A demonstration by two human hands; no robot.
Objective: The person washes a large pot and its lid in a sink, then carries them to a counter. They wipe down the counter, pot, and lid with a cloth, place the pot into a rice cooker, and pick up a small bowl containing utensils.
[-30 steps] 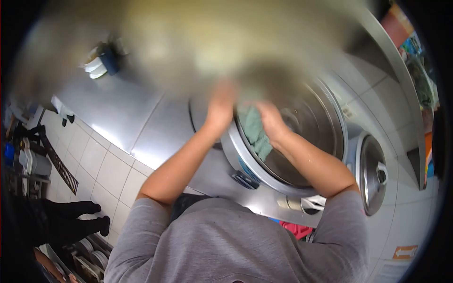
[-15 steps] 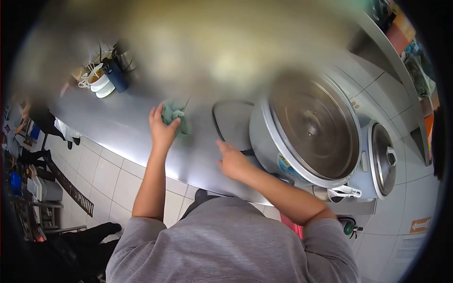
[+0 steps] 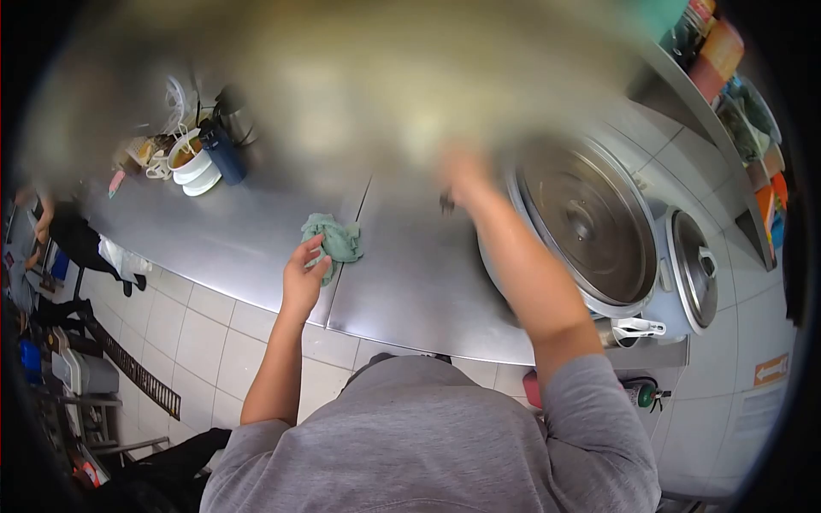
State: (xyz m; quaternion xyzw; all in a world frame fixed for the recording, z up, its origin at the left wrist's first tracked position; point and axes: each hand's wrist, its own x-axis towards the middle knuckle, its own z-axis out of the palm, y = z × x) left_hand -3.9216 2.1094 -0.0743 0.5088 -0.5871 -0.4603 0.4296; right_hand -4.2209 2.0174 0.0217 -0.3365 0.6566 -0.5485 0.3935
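Note:
A crumpled green cloth (image 3: pixel 340 241) lies on the steel counter across a seam. My left hand (image 3: pixel 303 272) is at its near left edge, fingers apart and slightly curled, the fingertips overlapping the cloth. Whether they press on it is hard to see. Farther out, my right hand (image 3: pixel 466 175) is raised over the counter, partly lost in the blurred upper area. Its fingers are closed round a dark piece that looks like the end of a black power cord (image 3: pixel 446 203). Just right of that arm stands a large rice cooker with a round metal lid (image 3: pixel 581 224).
A second lidded pot (image 3: pixel 694 269) and a white handle (image 3: pixel 637 328) sit at the right. On the counter's far left are a blue bottle (image 3: pixel 222 154) and a white bowl (image 3: pixel 195 169). Shelves (image 3: pixel 723 103) rise at upper right. Another person (image 3: pixel 81 231) stands at far left.
My right hand has moved away from me and lifted the black cord, which no longer lies looped on the counter. My left hand has loosened from the cloth and moved nearer me.

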